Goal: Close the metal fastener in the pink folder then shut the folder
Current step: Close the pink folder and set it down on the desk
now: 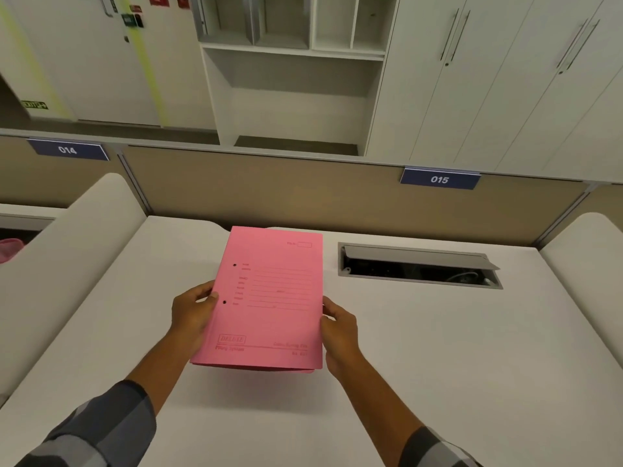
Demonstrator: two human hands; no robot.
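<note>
The pink folder (269,305) is shut, its printed front cover facing up, with two small punched holes near its left edge. It is held just above the white desk (438,348), near end raised and casting a shadow. My left hand (192,313) grips the folder's left edge, thumb on the cover beside the lower hole. My right hand (338,332) grips the right edge, thumb on top. The metal fastener is hidden inside the folder.
An open grey cable hatch (418,266) is set in the desk to the right of the folder. A tan partition (303,193) with signs 014 and 015 runs behind. White dividers flank the desk on both sides. Cabinets and shelves stand beyond.
</note>
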